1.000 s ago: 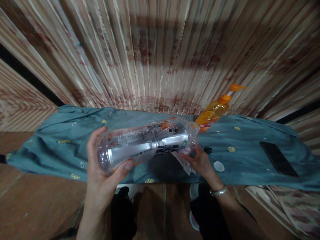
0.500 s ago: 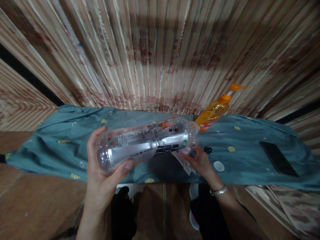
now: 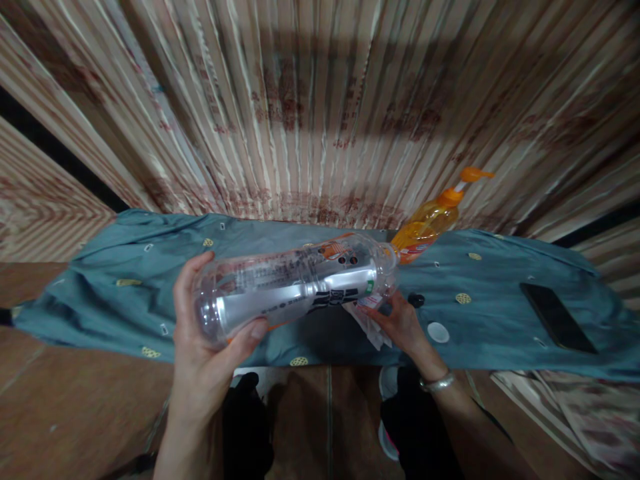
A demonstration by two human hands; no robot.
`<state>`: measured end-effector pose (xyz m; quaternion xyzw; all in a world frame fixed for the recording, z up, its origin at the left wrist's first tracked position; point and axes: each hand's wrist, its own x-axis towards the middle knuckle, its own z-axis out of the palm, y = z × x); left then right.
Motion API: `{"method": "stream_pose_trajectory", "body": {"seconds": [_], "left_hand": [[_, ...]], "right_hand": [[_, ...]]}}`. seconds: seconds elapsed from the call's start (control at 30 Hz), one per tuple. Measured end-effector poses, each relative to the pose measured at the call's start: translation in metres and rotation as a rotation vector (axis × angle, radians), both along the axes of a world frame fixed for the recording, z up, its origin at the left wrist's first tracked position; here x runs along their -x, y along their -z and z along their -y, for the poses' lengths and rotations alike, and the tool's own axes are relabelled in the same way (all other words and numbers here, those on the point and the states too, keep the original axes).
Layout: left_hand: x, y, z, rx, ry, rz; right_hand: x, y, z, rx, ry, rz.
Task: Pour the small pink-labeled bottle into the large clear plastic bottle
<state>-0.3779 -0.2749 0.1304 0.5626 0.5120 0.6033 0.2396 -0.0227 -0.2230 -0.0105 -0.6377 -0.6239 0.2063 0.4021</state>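
My left hand (image 3: 200,347) is wrapped round the base end of a large clear plastic bottle (image 3: 295,287), its thumb on the near side. The bottle lies tilted across the view, neck to the right, with a silver, black and orange label. By its neck, my right hand (image 3: 397,323) is closed on a crumpled, thin white piece (image 3: 373,330) with some pink print, perhaps tissue or a wrapper. The bottle hides part of this piece and some of the fingers. Beyond the neck stands an orange pump bottle (image 3: 425,223) of yellow-orange liquid.
A bench covered by a teal patterned cloth (image 3: 150,293) stretches below the hands. On it lie a small black cap (image 3: 416,300), a white round lid (image 3: 438,332) and a dark phone (image 3: 556,317). A pleated curtain (image 3: 320,120) hangs right behind.
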Motion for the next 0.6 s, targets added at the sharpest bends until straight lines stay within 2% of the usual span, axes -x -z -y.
{"method": "stream_pose_trajectory", "body": {"seconds": [0.1, 0.27, 0.6], "left_hand": [[0.0017, -0.0004, -0.0003, 0.018, 0.033, 0.053], [0.0005, -0.0005, -0.0008, 0.011, -0.009, 0.077], [-0.002, 0.0009, -0.0019, 0.009, -0.014, 0.112]], "right_hand": [[0.0005, 0.0003, -0.0001, -0.004, 0.003, -0.018], [0.0005, -0.0014, 0.0005, 0.009, 0.007, -0.029], [0.0034, -0.007, 0.0011, 0.02, 0.014, -0.064]]}}
